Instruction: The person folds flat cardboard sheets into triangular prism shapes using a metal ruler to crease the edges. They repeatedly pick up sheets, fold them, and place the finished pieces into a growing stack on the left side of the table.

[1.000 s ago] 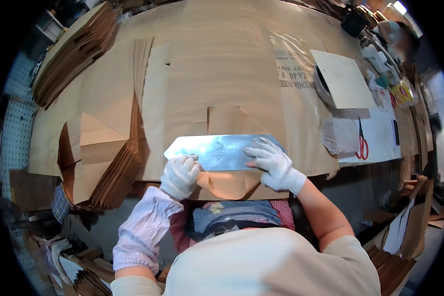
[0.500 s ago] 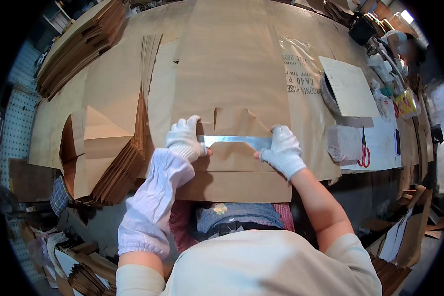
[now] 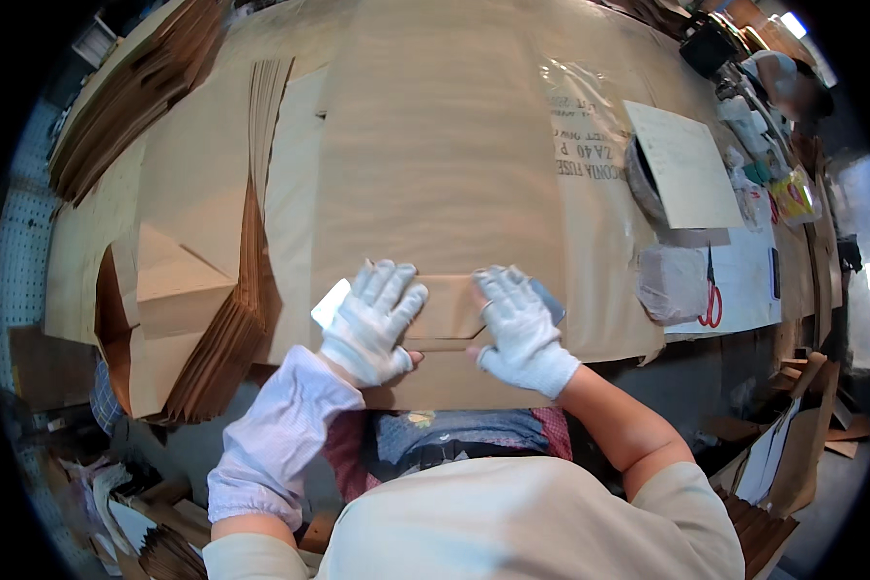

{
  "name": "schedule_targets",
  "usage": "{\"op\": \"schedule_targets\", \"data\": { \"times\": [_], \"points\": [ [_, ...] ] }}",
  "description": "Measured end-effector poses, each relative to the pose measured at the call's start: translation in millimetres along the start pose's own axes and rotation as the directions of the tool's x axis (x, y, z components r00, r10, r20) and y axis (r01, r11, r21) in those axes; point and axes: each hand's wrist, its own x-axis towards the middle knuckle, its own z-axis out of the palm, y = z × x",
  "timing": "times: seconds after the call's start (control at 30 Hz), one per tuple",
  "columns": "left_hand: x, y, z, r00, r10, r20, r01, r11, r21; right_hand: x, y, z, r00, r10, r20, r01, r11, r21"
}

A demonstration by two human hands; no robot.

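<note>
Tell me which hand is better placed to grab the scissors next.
Probably the right hand: the scissors lie to its right, while the left hand is farther away across the folded paper.

A head-worn fisheye camera is looking down past a cream cloth shirt (image 3: 522, 517). It is facing nearby white-knit-gloved hands (image 3: 369, 329) (image 3: 524, 333) and a broad tan worktable (image 3: 628, 63).

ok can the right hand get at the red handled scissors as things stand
Probably yes: the red-handled scissors lie uncovered beyond the right hand, but the whitish translucent item between them means reaching over or around.
</note>
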Motion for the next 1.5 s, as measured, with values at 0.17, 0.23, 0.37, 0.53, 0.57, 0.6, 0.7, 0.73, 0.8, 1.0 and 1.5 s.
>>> {"op": "schedule_targets", "data": {
  "times": [0.17,0.23,0.37,0.53,0.57,0.6,0.7,0.73,0.8,1.0,1.5],
  "points": [
    [15,8,-3,0.992,-0.096,0.08,0.118,0.934,-0.336,17,-4,-4,0.995,-0.093,0.025,0.081,0.95,0.302],
    [5,-14,-6,0.928,-0.33,0.174,0.328,0.502,-0.8,8,12,8,0.989,0.084,-0.121,-0.005,0.84,0.542],
    [-26,-41,-33,0.721,-0.693,-0.017,0.685,0.716,-0.139,-5,28,-4,0.901,0.335,-0.275,-0.247,0.919,0.308],
    [-16,-18,-55,0.504,-0.839,0.207,0.831,0.536,0.149,31,40,-26,0.927,0.365,-0.083,-0.364,0.931,0.037],
    [-14,-21,-56,0.501,-0.843,0.196,0.842,0.526,0.114,37,52,-28,0.87,0.488,-0.071,-0.46,0.856,0.237],
    [-14,-26,-56,0.492,-0.851,0.181,0.856,0.511,0.078,45,72,-30,0.808,0.587,-0.051,-0.53,0.761,0.374],
    [-28,-48,-42,0.559,-0.817,0.143,0.829,0.549,-0.102,44,125,-26,0.689,0.681,-0.248,-0.558,0.717,0.417],
    [-34,-55,-33,0.587,-0.801,0.12,0.807,0.566,-0.17,40,134,-19,0.71,0.502,-0.494,-0.489,0.856,0.167],
    [-67,-76,-5,0.635,-0.772,0.024,0.723,0.584,-0.37,34,115,-10,0.783,0.241,-0.574,-0.349,0.934,-0.083],
    [-49,-37,-95,0.602,-0.795,0.076,0.401,0.219,-0.889,-27,37,-16,0.894,0.436,-0.097,-0.434,0.9,0.049],
    [-345,-277,-235,0.171,-0.812,-0.558,0.961,0.263,-0.088,269,-232,54,0.996,-0.079,0.047,0.065,0.967,0.247]
  ]
}}
